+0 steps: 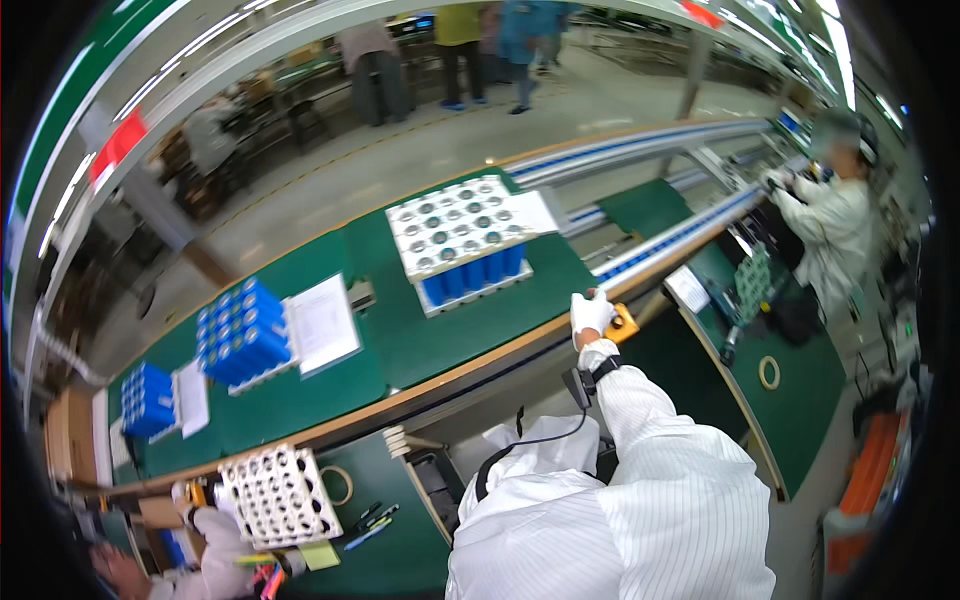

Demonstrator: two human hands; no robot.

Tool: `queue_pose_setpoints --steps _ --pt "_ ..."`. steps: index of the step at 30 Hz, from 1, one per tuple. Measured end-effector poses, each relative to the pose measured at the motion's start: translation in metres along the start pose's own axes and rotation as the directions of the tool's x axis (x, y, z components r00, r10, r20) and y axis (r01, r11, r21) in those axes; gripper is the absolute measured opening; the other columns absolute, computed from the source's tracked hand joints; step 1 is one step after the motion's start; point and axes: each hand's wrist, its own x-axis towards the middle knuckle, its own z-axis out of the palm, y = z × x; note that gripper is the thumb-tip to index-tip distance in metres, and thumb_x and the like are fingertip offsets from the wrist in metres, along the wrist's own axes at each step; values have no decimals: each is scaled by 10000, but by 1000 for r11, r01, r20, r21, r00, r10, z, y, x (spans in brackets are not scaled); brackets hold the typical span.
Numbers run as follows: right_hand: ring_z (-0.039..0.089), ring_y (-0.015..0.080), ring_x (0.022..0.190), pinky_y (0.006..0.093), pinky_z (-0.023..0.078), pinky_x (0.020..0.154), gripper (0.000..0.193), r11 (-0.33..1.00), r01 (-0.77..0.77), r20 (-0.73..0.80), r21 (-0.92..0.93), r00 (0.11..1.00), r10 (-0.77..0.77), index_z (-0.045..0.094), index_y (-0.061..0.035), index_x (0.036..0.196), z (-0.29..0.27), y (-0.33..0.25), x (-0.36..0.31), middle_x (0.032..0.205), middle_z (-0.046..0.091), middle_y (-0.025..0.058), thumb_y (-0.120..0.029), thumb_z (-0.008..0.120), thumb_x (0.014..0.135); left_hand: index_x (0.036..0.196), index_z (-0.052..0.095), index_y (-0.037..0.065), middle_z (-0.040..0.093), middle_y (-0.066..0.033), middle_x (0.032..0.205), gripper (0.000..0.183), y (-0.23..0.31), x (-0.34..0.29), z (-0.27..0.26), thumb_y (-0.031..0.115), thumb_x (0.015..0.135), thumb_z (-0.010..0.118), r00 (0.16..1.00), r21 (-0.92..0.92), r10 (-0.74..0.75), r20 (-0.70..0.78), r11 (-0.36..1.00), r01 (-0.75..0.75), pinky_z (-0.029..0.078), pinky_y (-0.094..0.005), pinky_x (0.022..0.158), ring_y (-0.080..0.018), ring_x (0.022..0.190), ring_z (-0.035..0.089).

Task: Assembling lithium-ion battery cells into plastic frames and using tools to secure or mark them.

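My right arm, in a white striped sleeve with a dark wristband, reaches forward to the front edge of the green-topped bench. At that edge my right hand (592,314), in a white glove, has its fingers curled. A small yellow box (621,323) sticks out beside the palm, and the hand seems to grip it; the glove hides part of it. Ahead and to the left stands a block of blue cylindrical cells (470,278) between white plates, the upper plate (455,222) full of round holes. White sheets lie behind my arm's reach. My left hand is not in view.
Two more blue cell blocks (243,333) (148,400) stand left beside paper sheets (322,325). A conveyor rail (650,250) runs off to the right. A co-worker's arm (215,550) is lower left, near a perforated white plate (280,497). Another person (840,220) works far right.
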Motion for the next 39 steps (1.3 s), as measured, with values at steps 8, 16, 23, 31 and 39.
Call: queue_pose_setpoints --steps 8,16,23,31,39 --pt "680 342 837 407 530 715 211 973 226 390 -35 900 -195 699 -19 810 -43 12 84 882 709 183 -209 631 748 1084 565 -90 670 -178 897 238 8 3 3 83 945 478 998 -28 4 70 1000 -2 525 -269 568 -237 781 676" --pt "644 146 659 278 481 600 202 582 732 927 -354 358 114 751 -41 861 -125 -17 139 744 703 60 -188 674 745 1038 592 -94 671 -166 865 220 14 5 4 70 919 506 999 4 -41 16 999 41 520 -256 575 -216 751 665" --pt "661 281 940 351 506 796 357 490 754 899 -437 386 208 700 -69 1036 -155 28 86 984 693 135 -229 718 718 1058 578 -88 666 -166 889 238 10 10 6 98 942 483 997 -10 -78 26 997 79 513 -261 603 -210 773 655" --pt "672 324 952 354 531 822 257 74 943 943 -325 318 93 722 -116 997 -111 42 129 982 698 143 -167 626 764 1068 577 -74 669 -166 895 220 4 3 5 86 950 483 998 -42 -59 14 997 60 518 -263 594 -213 771 658" --pt "670 328 957 405 530 841 248 7 937 937 -349 349 13 715 -138 1001 -141 6 78 1000 701 146 -182 638 769 1072 587 -63 668 -146 886 210 7 8 -1 87 946 510 998 -33 -51 37 998 52 519 -260 582 -192 746 647"
